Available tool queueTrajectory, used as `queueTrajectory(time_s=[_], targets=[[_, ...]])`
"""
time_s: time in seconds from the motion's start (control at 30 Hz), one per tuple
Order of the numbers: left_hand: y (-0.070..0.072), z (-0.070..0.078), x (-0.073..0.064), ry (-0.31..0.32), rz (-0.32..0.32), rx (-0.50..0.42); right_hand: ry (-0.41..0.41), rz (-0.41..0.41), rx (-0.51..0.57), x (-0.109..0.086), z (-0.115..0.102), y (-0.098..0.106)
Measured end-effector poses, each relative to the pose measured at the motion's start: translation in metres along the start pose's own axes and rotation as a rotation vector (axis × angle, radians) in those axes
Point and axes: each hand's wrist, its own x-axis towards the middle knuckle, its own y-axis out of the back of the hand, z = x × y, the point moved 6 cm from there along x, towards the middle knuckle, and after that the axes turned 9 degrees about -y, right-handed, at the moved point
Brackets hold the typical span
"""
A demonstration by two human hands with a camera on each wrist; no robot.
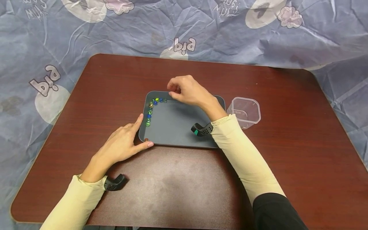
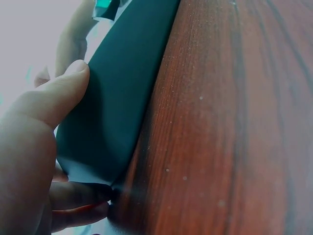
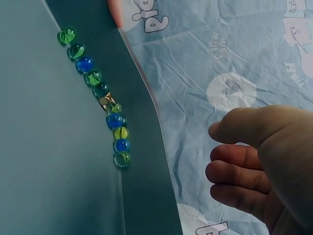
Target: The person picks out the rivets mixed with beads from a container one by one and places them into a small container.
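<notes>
A shallow grey tray (image 1: 172, 126) lies on the table. Glass marbles, green, blue and yellow, form a line along its left wall and round the far left corner; a green marble (image 1: 148, 124) ends the line nearest me. One reddish-brown marble (image 1: 146, 139) sits apart in the near left corner. My left hand (image 1: 119, 143) spans that corner, its index finger straight along the left wall and its thumb against the near wall. Over the far wall hovers my right hand (image 1: 189, 91), fingers loosely bent; in the right wrist view no marble shows between them.
A clear plastic container (image 1: 245, 111) stands just right of the tray, close to my right forearm. The brown wooden table (image 1: 299, 153) has rounded corners. Behind it hangs a creased blue-grey printed cloth (image 1: 207, 32).
</notes>
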Motion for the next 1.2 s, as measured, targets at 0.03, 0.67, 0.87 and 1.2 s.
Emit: queueTrajectory(time_s=[0.03, 0.67, 0.87, 1.2], targets=[[0.0, 0.0, 0.0, 0.0, 0.001, 0.001, 0.0, -0.005, 0.0, 0.001, -0.001, -0.001], [-0.002, -0.001, 0.002, -0.019, 0.007, -0.002, 0.035, -0.111, -0.014, 0.017, -0.009, -0.028], [-0.001, -0.002, 0.001, -0.025, 0.01, 0.001, 0.052, -0.13, -0.014, 0.024, -0.011, -0.034], [0.0, -0.003, 0.0, -0.025, 0.02, -0.007, 0.093, -0.216, -0.098, 0.033, -0.019, -0.06]])
